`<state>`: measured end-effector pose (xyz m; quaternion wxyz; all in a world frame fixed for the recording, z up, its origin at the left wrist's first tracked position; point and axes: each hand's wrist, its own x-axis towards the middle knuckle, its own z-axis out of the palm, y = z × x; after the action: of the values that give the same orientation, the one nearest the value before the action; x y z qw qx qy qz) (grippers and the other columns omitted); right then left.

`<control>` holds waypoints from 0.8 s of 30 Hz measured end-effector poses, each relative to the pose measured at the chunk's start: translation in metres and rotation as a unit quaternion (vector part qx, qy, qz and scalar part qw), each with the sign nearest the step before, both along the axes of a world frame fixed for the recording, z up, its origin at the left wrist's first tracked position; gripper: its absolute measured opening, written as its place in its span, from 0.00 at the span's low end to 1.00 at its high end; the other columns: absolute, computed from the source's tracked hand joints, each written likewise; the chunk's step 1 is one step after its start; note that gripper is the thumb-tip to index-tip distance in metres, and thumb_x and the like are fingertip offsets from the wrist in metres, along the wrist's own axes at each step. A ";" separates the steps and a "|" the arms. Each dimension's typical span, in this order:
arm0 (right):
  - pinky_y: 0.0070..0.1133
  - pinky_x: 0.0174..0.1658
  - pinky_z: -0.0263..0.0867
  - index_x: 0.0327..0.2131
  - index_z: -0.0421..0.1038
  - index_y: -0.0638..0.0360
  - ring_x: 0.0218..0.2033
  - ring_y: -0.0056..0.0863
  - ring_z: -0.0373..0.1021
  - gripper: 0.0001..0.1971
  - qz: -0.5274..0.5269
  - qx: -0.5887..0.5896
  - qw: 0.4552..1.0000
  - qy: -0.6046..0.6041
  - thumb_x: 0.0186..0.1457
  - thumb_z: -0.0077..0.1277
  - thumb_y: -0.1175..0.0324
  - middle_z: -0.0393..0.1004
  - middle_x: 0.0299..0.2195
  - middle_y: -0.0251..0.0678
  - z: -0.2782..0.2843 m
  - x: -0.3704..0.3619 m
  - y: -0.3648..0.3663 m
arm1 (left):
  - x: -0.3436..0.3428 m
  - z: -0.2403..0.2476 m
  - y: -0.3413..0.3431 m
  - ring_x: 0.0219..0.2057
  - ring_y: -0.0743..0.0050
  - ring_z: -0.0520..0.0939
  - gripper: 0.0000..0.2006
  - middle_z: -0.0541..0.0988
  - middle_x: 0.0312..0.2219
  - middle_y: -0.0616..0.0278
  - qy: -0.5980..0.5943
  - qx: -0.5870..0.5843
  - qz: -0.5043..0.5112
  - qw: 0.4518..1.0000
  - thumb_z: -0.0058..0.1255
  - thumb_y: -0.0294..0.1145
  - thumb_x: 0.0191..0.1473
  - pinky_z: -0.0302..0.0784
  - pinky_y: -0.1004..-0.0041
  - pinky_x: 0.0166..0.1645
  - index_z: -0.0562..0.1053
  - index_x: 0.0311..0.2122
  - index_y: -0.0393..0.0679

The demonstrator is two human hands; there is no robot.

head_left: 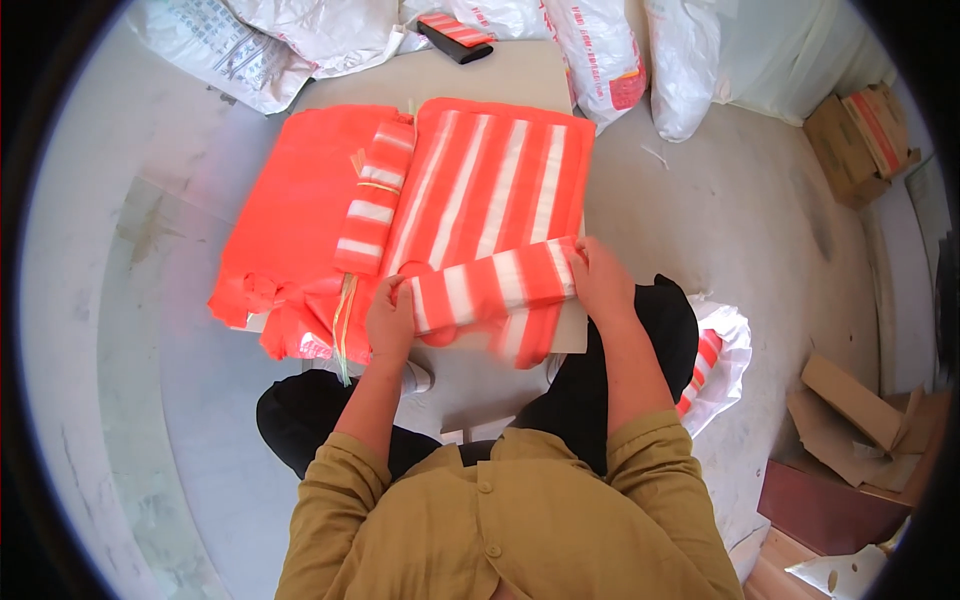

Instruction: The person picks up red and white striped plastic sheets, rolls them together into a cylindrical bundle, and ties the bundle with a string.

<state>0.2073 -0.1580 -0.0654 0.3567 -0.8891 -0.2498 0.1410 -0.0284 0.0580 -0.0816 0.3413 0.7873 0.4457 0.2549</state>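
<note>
My left hand (pixel 390 320) and my right hand (pixel 602 282) grip the two ends of a folded orange-red and white striped bundle (pixel 490 285). It is held just above the near part of a flat striped stack (pixel 490 185); I cannot tell whether it is thin plastic or cloth. A blurred striped flap hangs below the bundle. Both hands are closed, their fingertips partly hidden behind the bundle. Left of the stack, a rolled striped bundle (pixel 370 213) tied with a yellowish band rests on a plain orange-red pile (pixel 300 180).
Beneath the piles is a beige board (pixel 525 75). At its far edge lie white sacks (pixel 600 60) and a small striped roll with a black part (pixel 457 37). A white bag (pixel 735 350) with striped pieces stands by my right knee. Cardboard boxes (pixel 850 140) line the right side.
</note>
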 end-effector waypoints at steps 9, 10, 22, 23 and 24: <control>0.38 0.62 0.55 0.52 0.69 0.57 0.60 0.44 0.58 0.28 0.329 0.136 0.899 -0.256 0.46 0.60 0.61 0.64 0.58 0.42 0.019 -0.048 0.031 | -0.008 0.016 -0.033 0.54 0.49 0.70 0.25 0.70 0.52 0.44 0.054 0.229 -0.027 0.972 0.56 0.35 0.53 0.63 0.55 0.59 0.69 0.55 0.39; 0.38 0.64 0.51 0.54 0.67 0.56 0.63 0.43 0.55 0.31 0.371 0.122 0.882 -0.262 0.45 0.61 0.60 0.62 0.60 0.42 0.019 -0.051 0.032 | -0.002 0.033 -0.043 0.57 0.47 0.67 0.29 0.67 0.55 0.45 0.079 0.288 -0.120 0.947 0.58 0.36 0.50 0.60 0.52 0.61 0.67 0.57 0.39; 0.37 0.66 0.47 0.57 0.65 0.52 0.62 0.41 0.56 0.34 0.372 0.042 0.886 -0.273 0.46 0.62 0.59 0.62 0.60 0.39 0.003 -0.054 0.039 | 0.027 0.028 -0.044 0.62 0.47 0.64 0.36 0.65 0.59 0.45 0.165 0.243 -0.320 0.901 0.59 0.30 0.42 0.59 0.53 0.64 0.63 0.59 0.34; 0.37 0.66 0.47 0.57 0.65 0.52 0.62 0.41 0.56 0.34 0.372 0.041 0.886 -0.273 0.46 0.62 0.59 0.62 0.60 0.39 0.003 -0.055 0.040 | 0.028 0.028 -0.043 0.61 0.47 0.65 0.35 0.66 0.59 0.45 0.165 0.248 -0.324 0.898 0.58 0.29 0.43 0.60 0.53 0.63 0.63 0.59 0.34; 0.38 0.66 0.47 0.57 0.65 0.50 0.62 0.42 0.56 0.33 0.365 0.040 0.889 -0.273 0.46 0.62 0.59 0.62 0.60 0.39 0.003 -0.057 0.040 | 0.028 0.028 -0.043 0.61 0.47 0.65 0.35 0.66 0.59 0.45 0.165 0.248 -0.324 0.898 0.58 0.29 0.43 0.60 0.53 0.63 0.63 0.59 0.34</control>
<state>0.1501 -0.1178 -0.0626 0.2331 -0.7235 -0.6497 0.0034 0.0000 0.0151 -0.0534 0.1204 0.9780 0.1387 0.0990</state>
